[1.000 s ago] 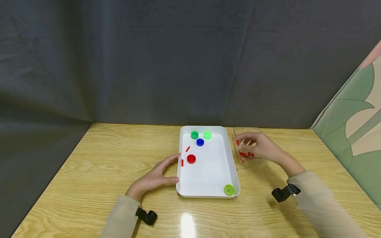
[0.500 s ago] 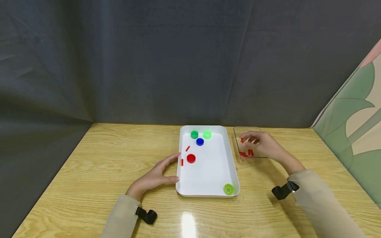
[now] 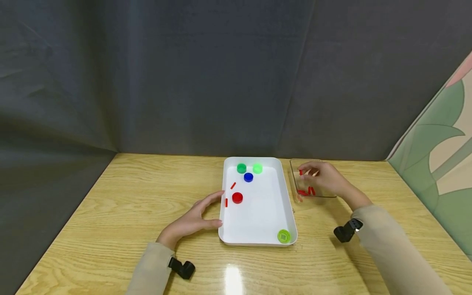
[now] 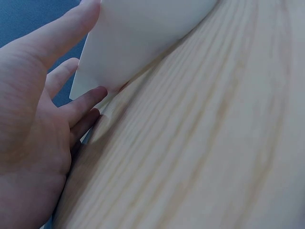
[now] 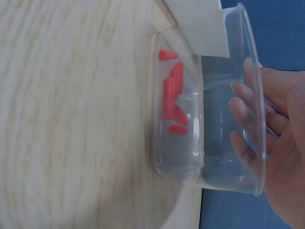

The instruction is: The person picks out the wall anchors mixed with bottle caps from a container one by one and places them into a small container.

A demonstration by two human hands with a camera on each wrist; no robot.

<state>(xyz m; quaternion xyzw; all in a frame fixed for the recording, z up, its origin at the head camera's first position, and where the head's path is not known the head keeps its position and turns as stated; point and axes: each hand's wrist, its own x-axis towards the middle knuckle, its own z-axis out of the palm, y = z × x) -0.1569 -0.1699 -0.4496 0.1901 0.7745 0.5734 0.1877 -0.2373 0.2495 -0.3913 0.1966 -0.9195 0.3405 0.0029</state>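
My left hand lies with fingers and thumb spread along the left side of a white tray. The left wrist view shows the thumb at the tray wall, fingers extended. On the right, my right hand is over a clear plastic box, fingers reaching inside. In the head view a small red piece shows between its thumb and index finger; the right wrist view does not show that piece. Several short red tubes lie on the box's bottom.
In the tray are a red cap, a blue cap, a dark green cap, a light green cap and a yellow-green cap. Two red sticks lie near its left wall. A dark curtain hangs behind the table.
My right hand has shifted slightly right within the box, the red piece moving with its fingertips. My left hand and the tray have stayed put.
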